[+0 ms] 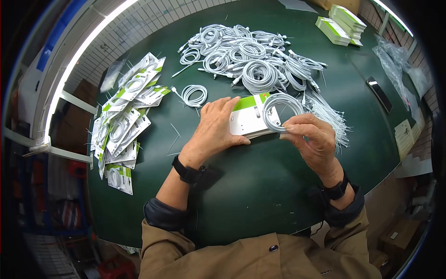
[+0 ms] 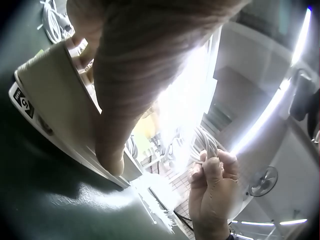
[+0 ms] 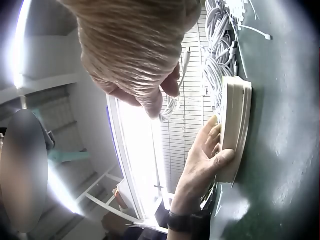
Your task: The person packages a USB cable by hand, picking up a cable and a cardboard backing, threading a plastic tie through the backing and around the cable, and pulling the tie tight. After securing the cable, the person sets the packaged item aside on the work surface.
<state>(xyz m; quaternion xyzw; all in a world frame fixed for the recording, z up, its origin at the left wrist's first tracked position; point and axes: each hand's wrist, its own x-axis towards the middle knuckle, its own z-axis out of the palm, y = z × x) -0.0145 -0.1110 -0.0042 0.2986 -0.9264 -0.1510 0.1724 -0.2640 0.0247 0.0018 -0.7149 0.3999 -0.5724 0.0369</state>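
Note:
My left hand [image 1: 211,125] grips a stack of white-and-green packaging cards [image 1: 244,123] by its left end, thumb along the near edge and fingers over the far side. The stack lies on the dark green table; its layered edge faces the right wrist view. Between thumb and fingertips, my right hand [image 1: 316,142] pinches a coiled white cable [image 1: 266,114], held up over the right end of the top card. In the left wrist view the same coil [image 2: 207,142] stands above the right fingertips. A single coiled cable [image 1: 185,95] lies just beyond the left hand.
A large heap of coiled cables [image 1: 260,76] covers the table's far middle. White cable ties [image 1: 330,118] fan out beside the right hand. Carded cables [image 1: 116,135] pile up at left. A phone [image 1: 379,95], plastic bags [image 1: 395,56] and more card stacks [image 1: 332,31] sit at right.

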